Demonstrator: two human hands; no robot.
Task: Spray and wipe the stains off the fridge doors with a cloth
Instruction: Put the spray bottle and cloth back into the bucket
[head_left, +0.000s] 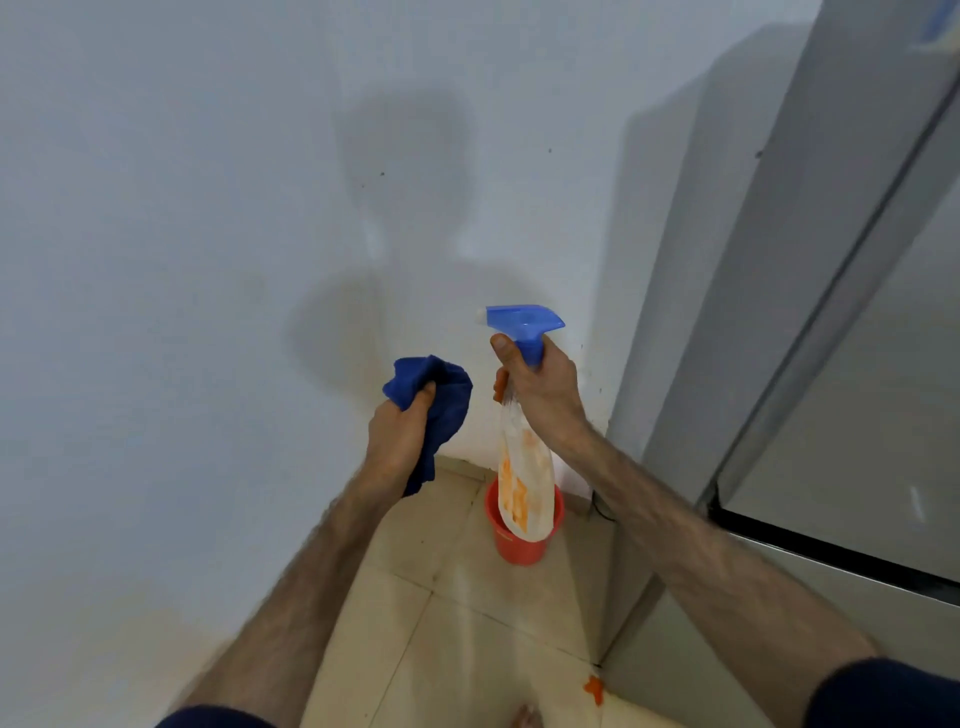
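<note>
My left hand (397, 441) grips a bunched dark blue cloth (434, 387) at chest height in front of the white wall. Just to its right, my right hand (540, 389) holds a spray bottle (522, 478) by the neck; the bottle has a clear body with orange marks and a blue trigger head whose nozzle points left. The grey fridge (779, 312) stands at the right edge of the view, its doors (883, 415) seen at a steep angle, with a dark gap between the upper and lower door.
A red bucket (524, 540) sits on the beige tiled floor in the corner between the wall and the fridge. An orange scrap (594, 688) lies on the floor by the fridge's lower corner. My shadow falls on the wall.
</note>
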